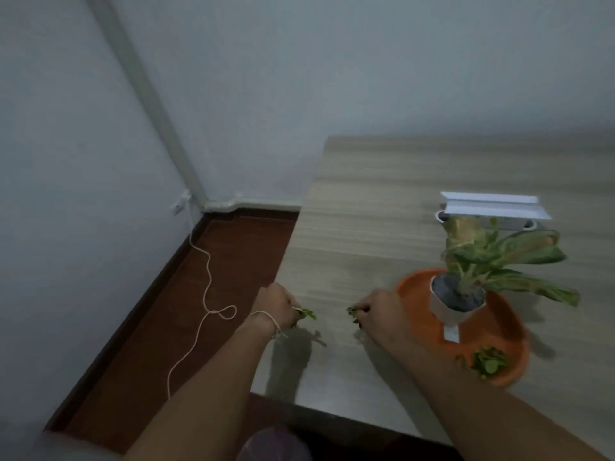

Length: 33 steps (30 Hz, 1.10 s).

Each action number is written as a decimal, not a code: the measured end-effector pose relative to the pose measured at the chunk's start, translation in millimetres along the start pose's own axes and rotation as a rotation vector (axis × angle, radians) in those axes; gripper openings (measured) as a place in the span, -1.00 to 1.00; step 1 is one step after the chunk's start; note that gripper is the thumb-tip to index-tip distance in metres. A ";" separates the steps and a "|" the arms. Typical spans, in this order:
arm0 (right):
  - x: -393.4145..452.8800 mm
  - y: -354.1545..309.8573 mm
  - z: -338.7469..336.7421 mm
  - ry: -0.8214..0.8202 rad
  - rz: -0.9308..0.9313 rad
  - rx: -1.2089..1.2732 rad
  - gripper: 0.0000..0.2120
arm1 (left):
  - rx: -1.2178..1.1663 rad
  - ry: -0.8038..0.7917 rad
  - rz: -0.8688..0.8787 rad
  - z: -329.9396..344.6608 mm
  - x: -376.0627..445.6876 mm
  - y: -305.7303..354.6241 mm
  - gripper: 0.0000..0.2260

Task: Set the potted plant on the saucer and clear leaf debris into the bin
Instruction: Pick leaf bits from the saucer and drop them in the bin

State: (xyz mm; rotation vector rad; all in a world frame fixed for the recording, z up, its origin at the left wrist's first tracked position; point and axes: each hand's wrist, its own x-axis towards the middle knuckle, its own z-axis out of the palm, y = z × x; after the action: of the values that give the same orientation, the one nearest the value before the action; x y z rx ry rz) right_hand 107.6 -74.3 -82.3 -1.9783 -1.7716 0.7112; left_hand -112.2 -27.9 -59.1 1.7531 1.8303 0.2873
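Observation:
A white pot (449, 306) with a green leafy plant (499, 257) stands on an orange saucer (499, 331) at the table's right. A small heap of leaf debris (487, 361) lies on the saucer's near edge. My left hand (276, 304) is closed around green leaf scraps (307, 315) just above the table near its left edge. My right hand (379, 311) pinches more leaf scraps (353, 312) beside the saucer's left rim. No bin is in view.
The wooden table (382, 211) meets the wall at the back. A white power strip with a white folded cover (492, 207) lies behind the plant. On the red-brown floor (233, 261) to the left, a white cord (208, 294) trails from a wall socket.

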 end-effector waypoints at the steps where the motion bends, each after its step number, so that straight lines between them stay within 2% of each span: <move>1: 3.3 -14.1 5.1 -0.009 -0.039 -0.003 -0.83 | -0.009 0.040 -0.048 -12.6 -9.2 -16.7 -0.85; 4: 9.4 -52.6 17.7 -0.015 -0.162 -0.014 -0.83 | -0.044 0.148 -0.201 -46.7 -44.7 -66.7 -0.95; 8: 3.9 -93.6 51.7 -0.075 -0.245 0.016 -0.81 | -0.053 0.256 -0.374 -76.4 -101.3 -130.1 -0.92; 14: -40.9 -131.0 124.5 -0.212 -0.379 0.008 -0.82 | -0.125 0.330 -0.489 -69.1 -163.4 -186.0 -0.95; 22: -85.4 -132.0 224.4 -0.360 -0.411 0.013 -0.86 | -0.176 0.242 -0.571 7.3 -186.6 -260.8 -0.95; 29: -123.4 -77.5 329.6 -0.464 -0.412 -0.003 -0.84 | -0.260 0.158 -0.631 111.4 -177.2 -318.5 -0.93; 33: -129.3 -38.8 373.3 -0.474 -0.321 -0.054 -0.69 | -0.308 0.125 -0.697 170.9 -170.6 -344.7 -0.87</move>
State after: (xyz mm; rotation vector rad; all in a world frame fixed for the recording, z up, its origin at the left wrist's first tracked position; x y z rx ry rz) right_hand -158.2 -214.6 -341.6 -1.5817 -2.3305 1.0906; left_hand -315.0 -271.4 -336.0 0.8381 2.2156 0.3708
